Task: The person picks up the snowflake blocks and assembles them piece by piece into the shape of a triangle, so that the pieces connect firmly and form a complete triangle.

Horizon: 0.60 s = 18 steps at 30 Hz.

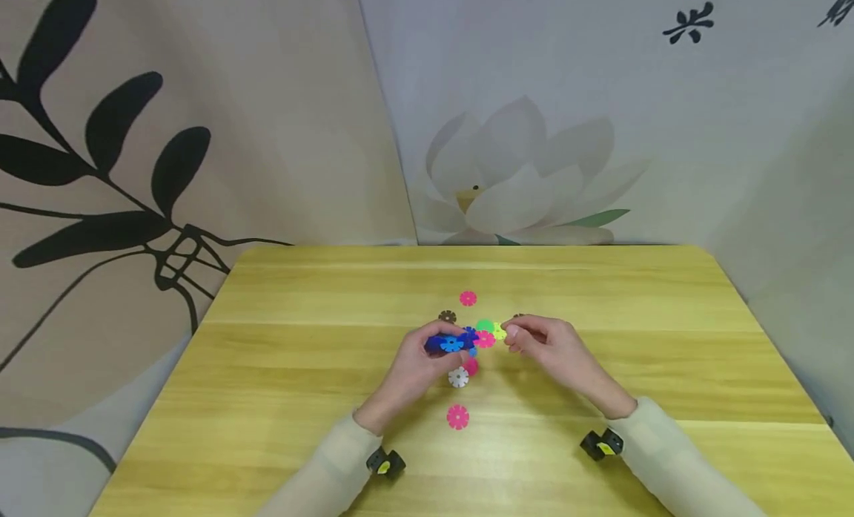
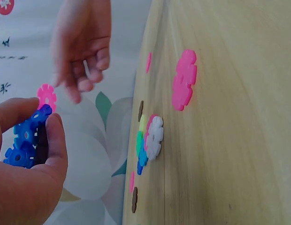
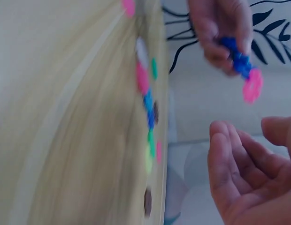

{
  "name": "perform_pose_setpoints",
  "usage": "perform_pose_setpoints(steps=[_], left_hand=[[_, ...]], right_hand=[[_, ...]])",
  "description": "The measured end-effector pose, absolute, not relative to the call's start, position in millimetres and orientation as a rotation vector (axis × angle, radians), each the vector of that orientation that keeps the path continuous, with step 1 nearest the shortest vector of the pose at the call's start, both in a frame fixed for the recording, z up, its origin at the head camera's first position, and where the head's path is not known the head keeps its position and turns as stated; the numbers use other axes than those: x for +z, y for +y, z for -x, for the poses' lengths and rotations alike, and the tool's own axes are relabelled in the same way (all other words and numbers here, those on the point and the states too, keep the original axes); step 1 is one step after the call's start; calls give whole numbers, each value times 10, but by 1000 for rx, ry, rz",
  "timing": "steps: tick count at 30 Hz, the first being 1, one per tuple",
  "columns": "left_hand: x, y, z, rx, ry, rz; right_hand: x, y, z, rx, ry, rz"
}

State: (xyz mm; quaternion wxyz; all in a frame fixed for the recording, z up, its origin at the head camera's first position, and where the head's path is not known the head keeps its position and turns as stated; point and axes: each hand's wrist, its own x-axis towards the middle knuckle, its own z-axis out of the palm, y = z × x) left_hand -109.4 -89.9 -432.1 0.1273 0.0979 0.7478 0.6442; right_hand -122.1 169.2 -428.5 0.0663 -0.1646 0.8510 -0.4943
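My left hand (image 1: 416,361) grips a cluster of joined blue snowflake discs (image 2: 26,133) between thumb and fingers, raised above the table. A pink snowflake disc (image 3: 252,86) sticks out from the cluster's end that faces my right hand. Part of the cluster is hidden behind the left fingers. My right hand (image 3: 248,173) is a short way to the right of the pink disc, apart from it. In the right wrist view its fingers are loosely bent, the thumb stands away from them, and nothing is held.
Under the hands, loose discs form a rough line on the wooden table (image 1: 320,428): white (image 1: 458,377), blue, green (image 1: 485,325) and yellow (image 1: 499,331) among them. Pink discs lie nearer (image 1: 457,417) and farther (image 1: 468,299). A brown disc (image 1: 447,317) is at the left. Walls stand behind.
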Motion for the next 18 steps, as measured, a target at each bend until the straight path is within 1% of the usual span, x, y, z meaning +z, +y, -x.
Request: perform_pose_setpoints(steps=[3, 10, 18], left_hand=[[-4336, -922, 1073, 1872, 2179, -253], [-4350, -946, 1033, 1865, 2229, -225], [-4343, -961, 1024, 1879, 2247, -249]], right_hand=[[-4362, 1814, 1253, -1410, 2674, 485], [-4459, 2121, 1334, -1094, 2865, 546], [-4485, 2392, 1380, -781, 2887, 741]])
